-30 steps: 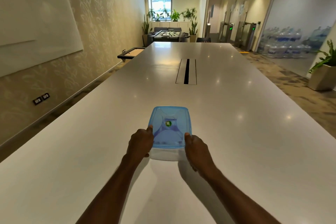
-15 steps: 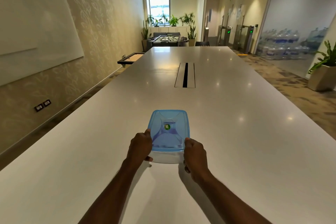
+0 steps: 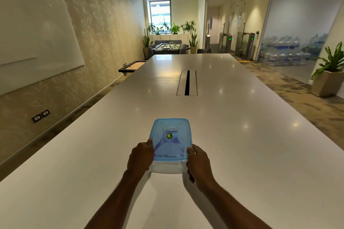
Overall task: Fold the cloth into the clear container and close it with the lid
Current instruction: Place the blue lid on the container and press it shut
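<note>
A clear container point(image 3: 168, 167) stands on the white table point(image 3: 242, 135) right in front of me, with a translucent blue lid point(image 3: 170, 138) lying on top of it. A small green sticker marks the lid's middle. My left hand point(image 3: 140, 156) grips the container's left side, thumb on the lid's edge. My right hand point(image 3: 198, 163) grips the right side the same way. The cloth cannot be made out through the lid and the wall.
A cable slot point(image 3: 187, 82) runs along the table's middle, farther away. The left table edge borders a wall with a whiteboard point(image 3: 35, 42). A potted plant point(image 3: 329, 78) and stacked water bottles point(image 3: 283, 52) stand off to the right on the floor.
The view has tilted upward, so the container sits lower in the picture. Both hands keep the same grip on the container's sides.
</note>
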